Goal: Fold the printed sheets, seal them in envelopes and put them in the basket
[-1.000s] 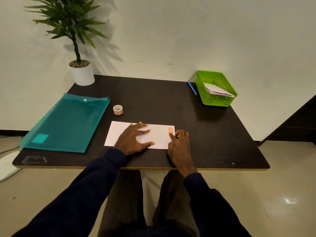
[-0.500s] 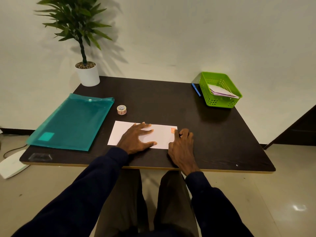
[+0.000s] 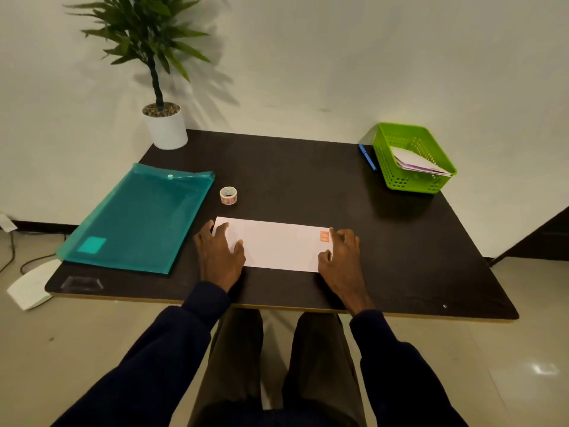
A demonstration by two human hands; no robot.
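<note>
A white envelope [image 3: 277,246] with an orange stamp at its right end lies flat near the front of the dark table [image 3: 308,174]. My left hand [image 3: 220,257] rests on its left end, fingers spread over the corner. At the envelope's right end lies my right hand [image 3: 341,260], thumb on the paper and fingers along the short edge. A green basket [image 3: 409,181] stands at the back right corner and holds a few envelopes [image 3: 415,161].
A teal plastic folder [image 3: 141,217] lies at the left, a small tape roll [image 3: 228,195] just behind the envelope. A blue pen [image 3: 367,157] lies left of the basket. A potted plant [image 3: 166,127] stands at the back left corner.
My left hand slid from the envelope's middle to its left end. My right hand shifted to the right edge. The envelope stays flat on the table.
</note>
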